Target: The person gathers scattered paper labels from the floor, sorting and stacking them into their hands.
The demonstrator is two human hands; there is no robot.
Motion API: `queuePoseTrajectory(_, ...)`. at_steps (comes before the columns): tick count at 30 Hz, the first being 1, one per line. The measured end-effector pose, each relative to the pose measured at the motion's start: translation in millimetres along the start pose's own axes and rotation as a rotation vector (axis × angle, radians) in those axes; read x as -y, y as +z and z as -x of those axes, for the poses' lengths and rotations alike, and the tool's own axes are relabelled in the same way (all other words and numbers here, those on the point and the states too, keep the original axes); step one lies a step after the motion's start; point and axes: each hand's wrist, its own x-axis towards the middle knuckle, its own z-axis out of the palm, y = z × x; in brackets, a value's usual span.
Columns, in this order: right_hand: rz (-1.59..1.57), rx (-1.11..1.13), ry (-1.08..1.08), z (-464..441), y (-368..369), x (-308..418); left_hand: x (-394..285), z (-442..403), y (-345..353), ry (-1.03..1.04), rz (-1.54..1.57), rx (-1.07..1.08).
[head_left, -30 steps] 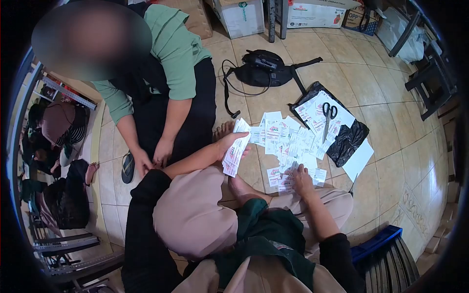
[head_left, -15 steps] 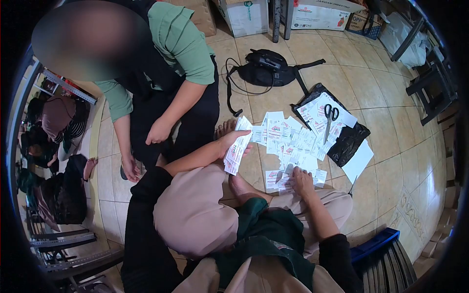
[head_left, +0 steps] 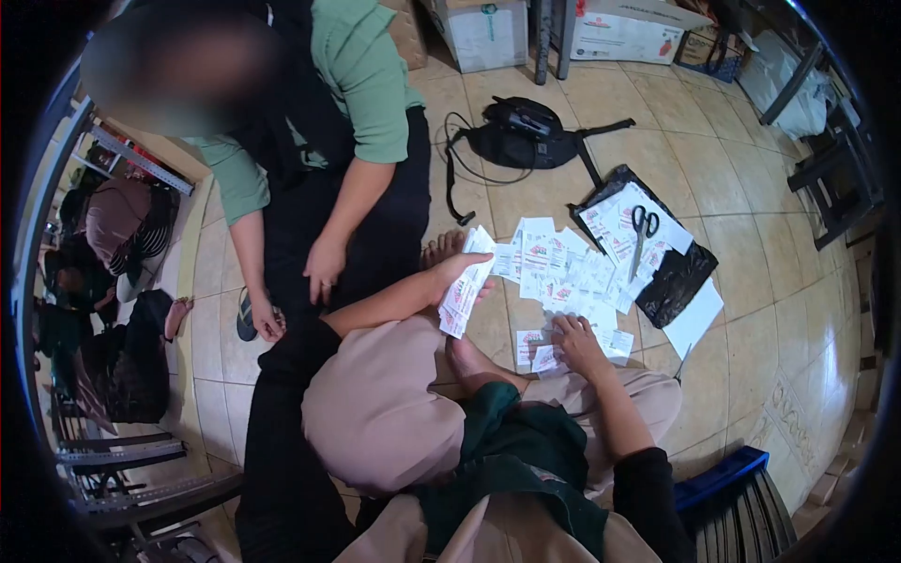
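The printed slips lie loosely overlapped on the tiled floor, probably light, thin, easily creased, best taken by an edge. The right hand rests on them, fingers slightly curled; the left hand closes around a bundle.

Tiled flr, boxes nr metal rack.

Smooth, matt paper slips lie beside wrinkled, glossy black plastic.
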Motion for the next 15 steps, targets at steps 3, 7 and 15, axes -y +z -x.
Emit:
queuePoseTrajectory(3,0.054,0.068,-0.009,-3,1,-3,3,-3,-2,0.006,0.001,-0.013)
queuePoseTrajectory(7,0.005,0.034,0.042,-4,4,-3,3,-5,-4,0.014,-0.005,0.023)
queuePoseTrajectory(15,-0.030,0.123,-0.058,-22,-15,-6,5,-6,-2,0.030,-0.007,0.096)
